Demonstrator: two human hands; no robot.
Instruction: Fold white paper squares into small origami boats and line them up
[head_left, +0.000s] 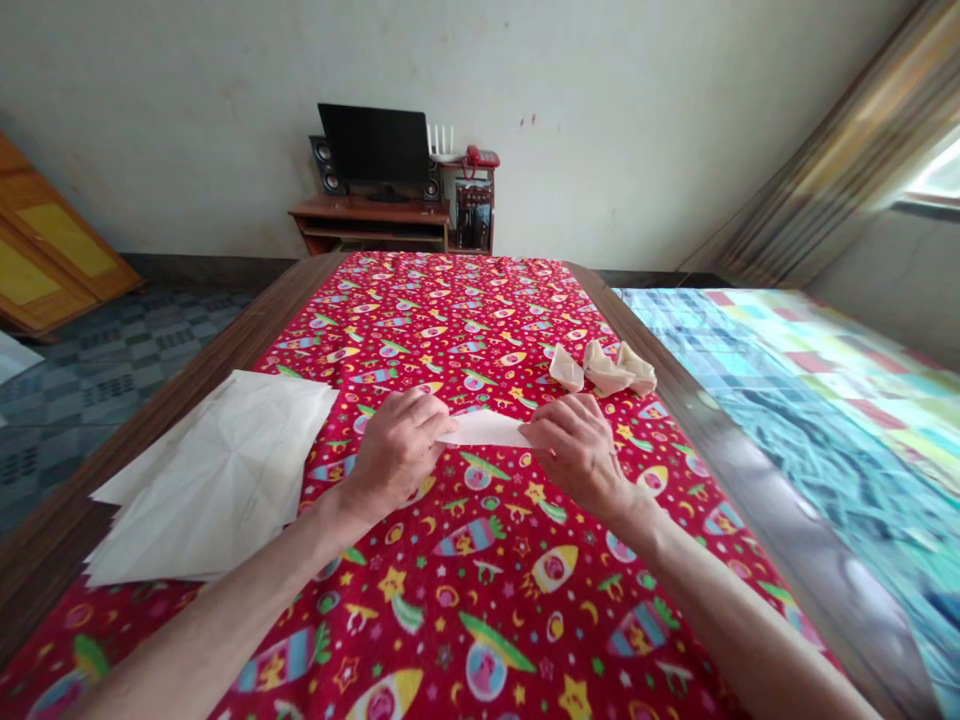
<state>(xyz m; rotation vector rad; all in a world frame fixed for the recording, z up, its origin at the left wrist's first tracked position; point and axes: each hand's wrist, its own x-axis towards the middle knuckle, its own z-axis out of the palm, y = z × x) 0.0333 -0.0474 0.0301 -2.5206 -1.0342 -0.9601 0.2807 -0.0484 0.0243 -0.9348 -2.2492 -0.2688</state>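
Observation:
Between my two hands, just above or on the red patterned cloth (480, 540), is a folded piece of white paper (486, 429). My left hand (401, 445) pinches its left end, fingers closed. The right end is gripped by my right hand (576, 445), with its fingers curled over the paper. Both ends of the folded paper are hidden under my fingers. Beyond my right hand lie several folded paper pieces (604, 368), cream-white and standing up from the cloth. Left of my left hand rests a stack of creased white paper sheets (225, 470).
The cloth covers a dark wooden table (690, 420). At the wall stands a desk (367, 215) with a monitor (379, 145), speakers and a red telephone (481, 158). A bed (810, 400) is on the right, a yellow cabinet (56, 245) on the left.

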